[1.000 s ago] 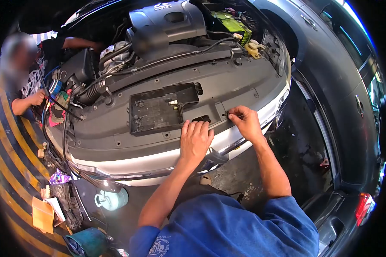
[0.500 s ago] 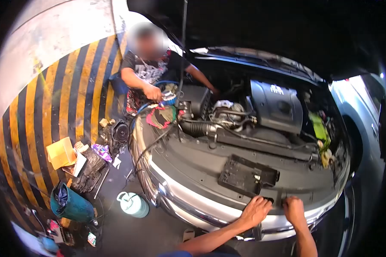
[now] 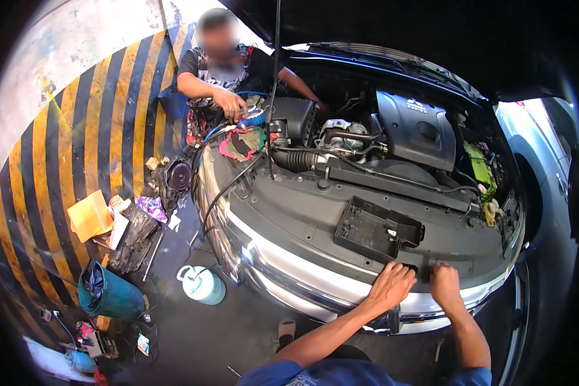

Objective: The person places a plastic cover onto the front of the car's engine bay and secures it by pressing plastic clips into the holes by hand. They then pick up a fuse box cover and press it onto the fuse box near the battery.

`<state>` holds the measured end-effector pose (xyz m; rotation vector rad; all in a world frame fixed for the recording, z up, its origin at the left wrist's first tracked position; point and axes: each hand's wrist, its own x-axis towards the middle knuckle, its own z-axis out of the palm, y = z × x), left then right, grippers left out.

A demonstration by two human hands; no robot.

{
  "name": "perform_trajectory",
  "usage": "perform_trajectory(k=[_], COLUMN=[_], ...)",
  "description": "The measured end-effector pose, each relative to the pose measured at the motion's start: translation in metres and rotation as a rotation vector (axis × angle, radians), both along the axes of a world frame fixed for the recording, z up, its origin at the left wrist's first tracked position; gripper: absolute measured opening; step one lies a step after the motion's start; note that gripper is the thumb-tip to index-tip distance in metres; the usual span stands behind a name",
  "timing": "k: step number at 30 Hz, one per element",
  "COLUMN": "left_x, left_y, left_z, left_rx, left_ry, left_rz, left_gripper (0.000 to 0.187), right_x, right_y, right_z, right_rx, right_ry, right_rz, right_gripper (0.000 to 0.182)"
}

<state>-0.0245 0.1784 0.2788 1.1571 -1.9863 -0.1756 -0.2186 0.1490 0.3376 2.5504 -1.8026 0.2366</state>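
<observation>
I see both hands at the front edge of the black panel (image 3: 289,215) on the car's nose, side by side with a small gap between them. Left hand (image 3: 392,284): back up, fingers together and bent, at the front edge just below the open tray (image 3: 367,228); underside hidden, so I can't tell if it grips anything. Right hand (image 3: 445,283): curled, fingertips out of my sight, can't tell if it pinches something. Tray sits on the panel, near its front edge, small pale piece inside. Behind the panel: engine cover (image 3: 413,132), yellow-green battery (image 3: 476,170) off to its right. Crumpled rag (image 3: 241,147) at the panel's far-left corner, co-worker (image 3: 202,64) standing next to it, one hand by a blue tool (image 3: 255,119). Floor: gas canister (image 3: 206,287), teal bin (image 3: 116,299).
</observation>
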Motion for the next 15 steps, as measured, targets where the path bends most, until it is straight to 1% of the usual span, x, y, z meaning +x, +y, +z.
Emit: perform_trajectory(k=[2,4,5,6,8,10,11,15], left_x=[-0.001,-0.002,-0.002,-0.001,-0.002,-0.002,-0.002,0.001], left_y=[-0.001,-0.002,-0.001,-0.001,0.0,-0.002,-0.001,0.001], left_z=[0.001,-0.001,-0.001,-0.001,-0.002,-0.005,-0.003,0.001], left_rx=[0.011,-0.033,-0.038,-0.044,-0.049,-0.065,-0.029,-0.005], left_ry=[-0.003,0.009,0.008,0.004,-0.008,-0.005,-0.023,-0.062], left_rz=[0.001,0.018,0.018,0.016,0.015,0.023,0.017,0.009], left_gripper=[0.016,0.013,0.013,0.012,0.014,0.016,0.017,0.017], right_x=[-0.002,-0.009,-0.013,-0.009,-0.012,-0.027,-0.029,-0.026], right_y=[0.0,-0.006,-0.012,-0.012,-0.019,-0.038,-0.042,-0.06], right_z=[-0.005,-0.006,-0.01,0.004,0.021,0.021,0.022,0.035], right_rx=[-0.043,-0.036,-0.011,0.055,0.187,0.365,0.454,0.474], right_ry=[-0.063,-0.058,-0.04,-0.043,-0.132,-0.232,-0.28,-0.118], right_rz=[-0.031,0.02,0.002,0.01,0.001,-0.039,-0.062,0.024], right_gripper=[0.005,0.007,0.006,0.006,0.008,0.012,0.014,0.017])
